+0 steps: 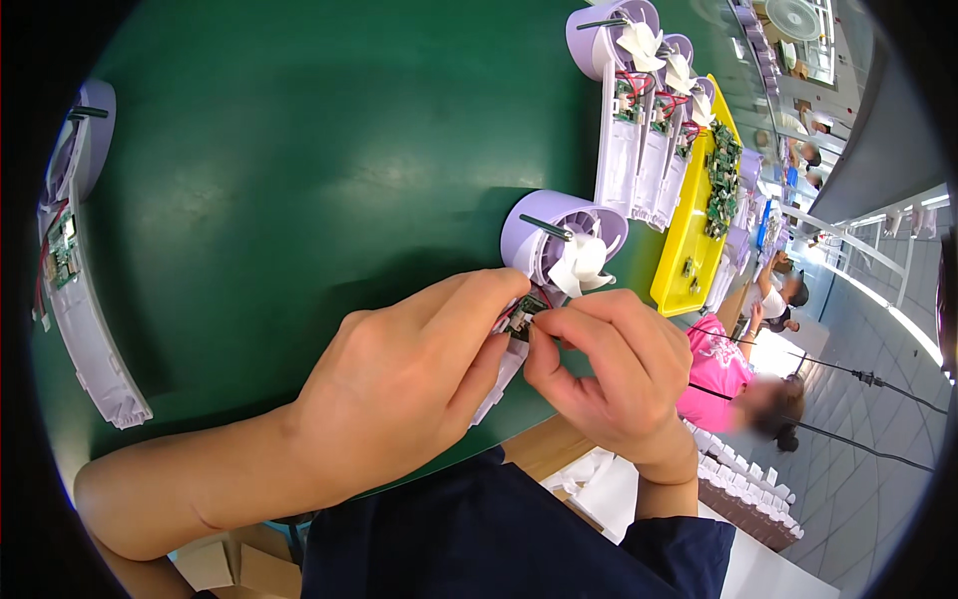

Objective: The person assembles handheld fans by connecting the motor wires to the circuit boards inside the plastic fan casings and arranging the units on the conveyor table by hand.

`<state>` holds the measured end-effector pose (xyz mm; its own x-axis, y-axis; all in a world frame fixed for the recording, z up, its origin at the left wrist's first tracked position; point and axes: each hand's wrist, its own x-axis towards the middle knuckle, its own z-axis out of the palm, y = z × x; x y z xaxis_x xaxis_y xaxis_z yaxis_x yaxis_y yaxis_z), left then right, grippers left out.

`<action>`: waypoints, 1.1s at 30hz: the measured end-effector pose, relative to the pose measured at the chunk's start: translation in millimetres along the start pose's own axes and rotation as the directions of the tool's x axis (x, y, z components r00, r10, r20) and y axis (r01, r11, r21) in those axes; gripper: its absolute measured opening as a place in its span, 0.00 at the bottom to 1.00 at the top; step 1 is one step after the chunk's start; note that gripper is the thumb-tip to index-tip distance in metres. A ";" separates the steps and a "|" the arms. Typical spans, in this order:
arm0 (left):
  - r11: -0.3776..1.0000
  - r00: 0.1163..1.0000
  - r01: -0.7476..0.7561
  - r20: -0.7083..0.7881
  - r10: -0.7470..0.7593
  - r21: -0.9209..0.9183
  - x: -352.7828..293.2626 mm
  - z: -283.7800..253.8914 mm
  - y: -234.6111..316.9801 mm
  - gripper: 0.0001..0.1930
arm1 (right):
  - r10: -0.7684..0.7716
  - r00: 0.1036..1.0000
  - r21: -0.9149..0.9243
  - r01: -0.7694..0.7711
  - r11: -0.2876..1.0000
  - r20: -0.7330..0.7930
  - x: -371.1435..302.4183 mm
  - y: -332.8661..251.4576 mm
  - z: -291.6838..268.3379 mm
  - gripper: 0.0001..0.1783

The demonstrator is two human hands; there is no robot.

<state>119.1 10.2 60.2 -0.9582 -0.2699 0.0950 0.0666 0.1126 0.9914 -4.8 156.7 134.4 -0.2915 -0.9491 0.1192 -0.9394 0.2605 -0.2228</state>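
Observation:
In front of me lies a half-open handheld fan [520,236] with a lilac round head, white blades [582,265] and a pale handle shell [497,387]. A small green circuit board [523,317] with thin red and dark wires is at the top of the handle. My left hand [409,369] is closed around the handle, thumb and index finger at the board's left side. The thumb and index finger of my right hand [619,369] are pinched together at the board's right edge. The fingers partly cover the board, so any tiny part between them is hidden.
On the green table [329,130], several similar fan halves [621,170] line up at the far right beside a yellow tray [671,280] of circuit boards [722,180]. Another fan half [90,329] lies at the left. A person in pink [714,364] is farther right.

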 end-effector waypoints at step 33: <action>0.999 0.998 0.043 0.041 -0.041 -0.027 -3.7 -2.0 -0.8 0.21 | 0.001 0.982 -0.055 0.010 0.998 0.190 4.7 -21.8 -8.6 0.14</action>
<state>123.1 9.2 59.2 -0.9707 -0.2350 0.0501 0.0332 0.0750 0.9966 12.8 148.1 148.1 -0.2524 -0.9653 -0.0673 -0.9507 0.2604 -0.1685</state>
